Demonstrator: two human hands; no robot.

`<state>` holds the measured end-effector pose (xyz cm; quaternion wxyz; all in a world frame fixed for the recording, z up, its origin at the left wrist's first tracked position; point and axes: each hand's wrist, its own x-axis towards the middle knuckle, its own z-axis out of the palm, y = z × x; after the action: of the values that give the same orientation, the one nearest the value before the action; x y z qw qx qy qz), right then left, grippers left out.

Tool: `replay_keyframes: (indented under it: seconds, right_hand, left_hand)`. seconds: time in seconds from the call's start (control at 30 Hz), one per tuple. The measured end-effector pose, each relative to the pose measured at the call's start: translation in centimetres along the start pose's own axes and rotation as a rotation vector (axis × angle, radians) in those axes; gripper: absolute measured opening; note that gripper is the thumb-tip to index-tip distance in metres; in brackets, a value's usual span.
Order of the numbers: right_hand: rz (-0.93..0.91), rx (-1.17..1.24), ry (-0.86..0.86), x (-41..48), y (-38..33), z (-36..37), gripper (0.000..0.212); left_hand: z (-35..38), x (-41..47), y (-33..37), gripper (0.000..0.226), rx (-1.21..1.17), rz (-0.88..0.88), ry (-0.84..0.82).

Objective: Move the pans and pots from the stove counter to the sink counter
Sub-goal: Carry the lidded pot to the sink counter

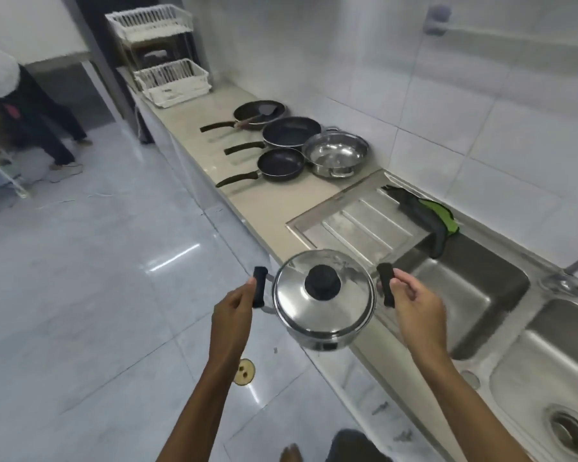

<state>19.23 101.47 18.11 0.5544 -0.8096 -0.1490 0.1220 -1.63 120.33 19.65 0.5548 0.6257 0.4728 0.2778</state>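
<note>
I carry a lidded steel pot with a black knob in the air, at the counter's front edge beside the sink. My left hand grips its left black handle and my right hand grips the right one. On the beige counter farther back lie three dark frying pans: a small one, a middle one and a far one with a spatula in it. An open steel pot stands to their right, by the wall.
A steel double sink with a ribbed drainboard lies to the right, a dark and green cloth at its back. A white dish rack stands at the counter's far end. Another person bends over at the far left.
</note>
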Motion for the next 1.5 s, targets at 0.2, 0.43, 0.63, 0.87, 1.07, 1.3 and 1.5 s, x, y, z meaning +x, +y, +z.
replay_keyframes:
  seconds: [0.2, 0.43, 0.63, 0.87, 1.07, 1.3, 1.5]
  right_hand:
    - [0.102, 0.018, 0.189, 8.4, -0.3, 4.2, 0.032]
    - [0.172, -0.01, 0.27, 19.3, -0.4, 10.2, 0.031]
    - [0.185, 0.003, 0.178, 27.5, -1.6, 16.6, 0.031]
    - [0.181, 0.071, 0.109, 34.0, -2.5, 23.5, 0.031]
    - [0.215, 0.071, 0.133, 36.9, -2.7, 26.5, 0.035]
    - [0.231, 0.025, 0.26, 37.9, -3.2, 27.9, 0.034]
    - [0.216, -0.056, 0.365, 38.2, -3.2, 29.4, 0.031]
  left_hand:
    - [4.7, 14.3, 1.3, 0.028, 0.076, 0.009, -0.18]
    - [9.1, 28.2, 2.7, 0.038, 0.108, -0.074, -0.282]
    - [9.3, 38.0, 4.5, 0.038, 0.148, -0.087, -0.229]
    - [8.0, 46.3, 4.8, 0.037, 0.16, -0.126, -0.24]
    - [7.4, 51.1, 4.6, 0.033, 0.174, -0.148, -0.331]
    - [7.1, 54.8, 4.1, 0.033, 0.203, -0.13, -0.493]
    - [6.7, 56.5, 3.3, 0.032, 0.217, -0.097, -0.571]
